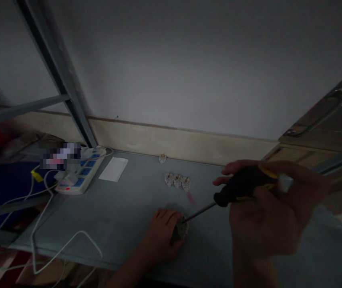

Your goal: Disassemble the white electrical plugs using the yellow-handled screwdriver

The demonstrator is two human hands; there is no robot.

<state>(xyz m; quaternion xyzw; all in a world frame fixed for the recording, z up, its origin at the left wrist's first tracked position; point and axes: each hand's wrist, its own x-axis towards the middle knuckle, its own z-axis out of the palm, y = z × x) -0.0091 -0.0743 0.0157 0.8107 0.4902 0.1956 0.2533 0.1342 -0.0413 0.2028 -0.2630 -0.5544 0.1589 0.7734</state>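
Note:
My right hand (267, 216) is wrapped round the black and yellow handle of a screwdriver (243, 186). Its metal shaft slants down to the left, and the tip meets a small whitish part (183, 229) on the grey tabletop (123, 216). That part looks like a plug piece, though the dim light hides its details. My left hand (163, 232) grips it from the left, fingers closed round its side. Beyond it stand three similar small whitish plug pieces (177, 180) in a row, with brass-coloured bits on them. One more whitish piece (162, 158) sits near the wall.
At the left lies a white power strip (82, 176) with blue sockets and white cables (43, 216) hanging over the table edge. A white paper (113, 169) is beside it. A metal frame post (64, 88) rises there. A wooden door with a handle (324, 114) is at right.

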